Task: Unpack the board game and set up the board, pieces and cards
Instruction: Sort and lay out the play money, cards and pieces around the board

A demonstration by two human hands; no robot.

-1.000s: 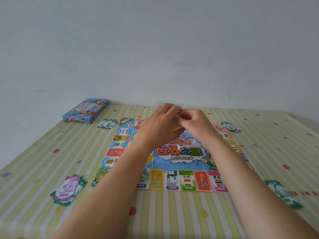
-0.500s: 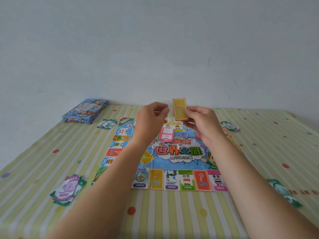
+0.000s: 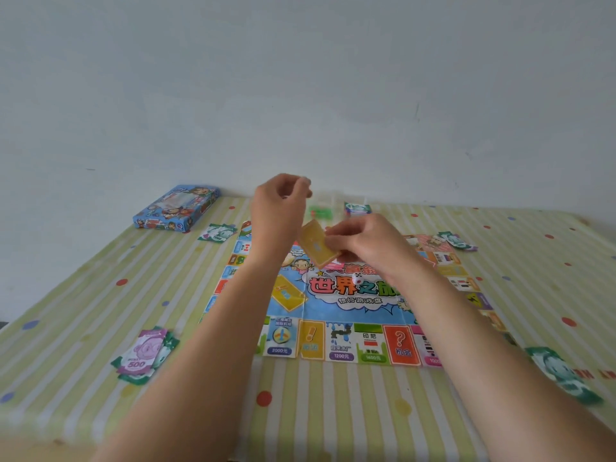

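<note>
The colourful game board (image 3: 346, 341) lies unfolded in the middle of the striped table. My right hand (image 3: 366, 245) pinches a small stack of yellow cards (image 3: 316, 245) and holds it tilted above the board's far half. My left hand (image 3: 278, 211) is raised just left of the cards, its fingertips curled together with nothing visible between them. A white die (image 3: 357, 279) sits on the board's centre picture, below my right hand. A yellow card shape (image 3: 286, 293) shows on the board near my left forearm.
The blue game box (image 3: 176, 208) lies at the far left by the wall. Piles of play money sit around the board: near left (image 3: 143, 355), far left (image 3: 216, 233), far middle (image 3: 357, 208), far right (image 3: 456, 241), near right (image 3: 563, 375). Small green pieces (image 3: 320, 211) lie beyond the board.
My hands, joined on the cards a second ago, have come apart. The left hand rose up and to the left; the right hand lowered and tilted the yellow cards toward the board.
</note>
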